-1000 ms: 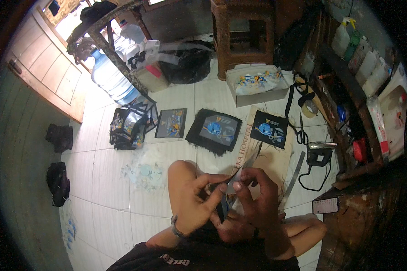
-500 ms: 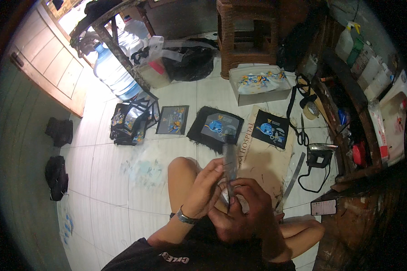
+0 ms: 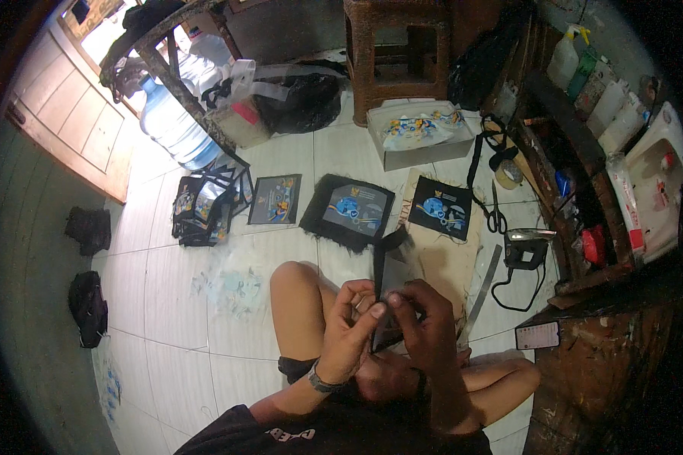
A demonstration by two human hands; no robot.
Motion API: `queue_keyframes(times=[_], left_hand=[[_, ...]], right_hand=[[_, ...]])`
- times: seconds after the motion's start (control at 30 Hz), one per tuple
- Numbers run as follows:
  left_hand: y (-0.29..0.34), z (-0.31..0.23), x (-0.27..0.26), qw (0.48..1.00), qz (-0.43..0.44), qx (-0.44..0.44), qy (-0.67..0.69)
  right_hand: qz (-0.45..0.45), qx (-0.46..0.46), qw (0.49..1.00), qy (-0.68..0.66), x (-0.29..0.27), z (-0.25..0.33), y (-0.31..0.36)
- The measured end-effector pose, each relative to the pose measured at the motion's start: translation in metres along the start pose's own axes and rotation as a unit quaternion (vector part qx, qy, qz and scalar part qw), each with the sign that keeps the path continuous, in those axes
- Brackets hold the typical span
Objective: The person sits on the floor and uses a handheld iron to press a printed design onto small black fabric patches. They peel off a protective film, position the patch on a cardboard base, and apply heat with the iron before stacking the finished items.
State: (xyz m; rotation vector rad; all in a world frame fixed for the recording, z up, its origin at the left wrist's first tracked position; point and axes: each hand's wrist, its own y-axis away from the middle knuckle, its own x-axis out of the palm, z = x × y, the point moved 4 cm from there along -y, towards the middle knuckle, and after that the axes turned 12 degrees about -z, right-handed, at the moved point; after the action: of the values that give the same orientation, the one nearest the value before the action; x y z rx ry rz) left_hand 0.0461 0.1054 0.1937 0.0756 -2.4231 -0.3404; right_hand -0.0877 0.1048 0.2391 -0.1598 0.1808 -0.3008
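On the tiled floor (image 3: 167, 311), a box (image 3: 429, 158) stands at twelve o'clock, a pile of patches (image 3: 205, 205) at ten, an iron (image 3: 525, 254) at two. The left hand (image 3: 350, 326) and right hand (image 3: 429, 315) nearly meet, each grip pinched on a dark strip (image 3: 379, 269) between them, rising toward twelve.

I see black and sheer grey on the held piece (image 3: 379, 269). The right patch (image 3: 442, 208) reads black to me with blue, white and gold print; the middle patch (image 3: 349, 212), blue print on grey, edged black. The board (image 3: 451, 284) is tan, the stool (image 3: 360, 72) brown, the bottle (image 3: 176, 129) blue, the floor (image 3: 155, 303) white with grey streaks.
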Motion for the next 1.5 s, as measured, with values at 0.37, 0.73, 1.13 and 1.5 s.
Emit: queue_keyframes(times=[0.37, 0.73, 1.13, 1.5], left_hand=[[0.007, -0.016, -0.004, 0.989, -0.049, 0.042, -0.132], [0.009, -0.043, 0.010, 0.956, -0.018, 0.143, -0.255], [0.002, -0.045, 0.007, 0.966, 0.009, 0.111, -0.233], [0.060, -0.009, -0.115, 0.966, -0.219, -0.107, -0.085]], right_hand=[[0.008, 0.015, 1.000, 0.024, -0.004, -0.003, 0.002], [0.001, -0.165, 0.982, 0.087, 0.000, 0.028, 0.001], [0.008, -0.110, 0.992, 0.062, 0.002, 0.035, -0.001], [0.150, -0.037, 0.984, 0.083, 0.079, -0.036, 0.068]])
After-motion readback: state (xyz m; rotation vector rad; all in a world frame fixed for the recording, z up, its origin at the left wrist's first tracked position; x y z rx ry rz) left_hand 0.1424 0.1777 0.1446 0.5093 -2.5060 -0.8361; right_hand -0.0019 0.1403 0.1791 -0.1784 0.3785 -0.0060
